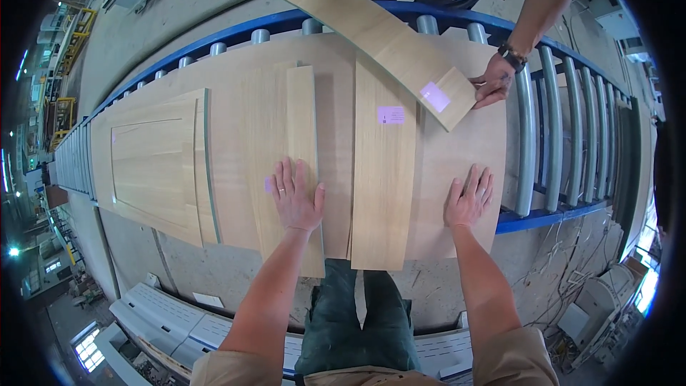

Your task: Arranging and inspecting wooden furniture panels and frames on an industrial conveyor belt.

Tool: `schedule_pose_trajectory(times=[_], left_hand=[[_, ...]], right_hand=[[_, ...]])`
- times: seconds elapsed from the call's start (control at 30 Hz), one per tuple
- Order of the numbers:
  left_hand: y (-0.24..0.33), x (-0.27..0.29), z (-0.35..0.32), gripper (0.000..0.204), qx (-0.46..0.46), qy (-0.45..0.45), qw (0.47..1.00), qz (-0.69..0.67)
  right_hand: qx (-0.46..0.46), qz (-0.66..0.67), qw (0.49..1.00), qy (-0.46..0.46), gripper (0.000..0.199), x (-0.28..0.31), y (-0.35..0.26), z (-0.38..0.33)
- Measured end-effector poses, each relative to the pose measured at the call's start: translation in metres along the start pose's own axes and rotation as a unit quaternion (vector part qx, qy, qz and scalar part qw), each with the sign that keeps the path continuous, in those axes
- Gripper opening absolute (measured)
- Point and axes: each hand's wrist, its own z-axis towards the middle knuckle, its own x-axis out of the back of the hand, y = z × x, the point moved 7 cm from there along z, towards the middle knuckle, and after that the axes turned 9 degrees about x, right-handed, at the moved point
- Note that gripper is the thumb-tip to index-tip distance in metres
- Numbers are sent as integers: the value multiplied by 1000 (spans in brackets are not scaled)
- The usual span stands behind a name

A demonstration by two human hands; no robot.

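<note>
My left hand [295, 195] lies flat, fingers spread, on a pair of narrow light-wood boards [301, 121], partly covering a lilac label. To the right, my right hand [470, 196] rests with fingers apart on the large brown base sheet [457, 150]. Between my hands lies another narrow board [384, 193] with a lilac label near its upper part. Across the table, a co-worker holds a labelled board [379, 36] slantwise by both ends, above the far end of that middle board.
Wider framed wood panels [157, 171] lie stacked at the left of the sheet. Everything rests on a roller conveyor with a blue frame [554, 218] and bare grey rollers [550, 129] at the right. The co-worker's right-side hand [494, 82] wears a dark wristwatch.
</note>
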Motion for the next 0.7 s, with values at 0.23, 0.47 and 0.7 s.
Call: schedule_pose_trajectory(times=[0.23, 0.47, 0.7], left_hand=[[1, 2, 1, 77, -7, 8, 1000, 0], [-1, 2, 0, 77, 1, -5, 1000, 3], [2, 2, 0, 78, -2, 0, 1000, 11]], right_hand=[[-5, 2, 1000, -2, 69, 1, 0, 0], [-2, 2, 1000, 12, 66, 3, -3, -1], [-2, 14, 1000, 14, 67, 3, -1, 0]])
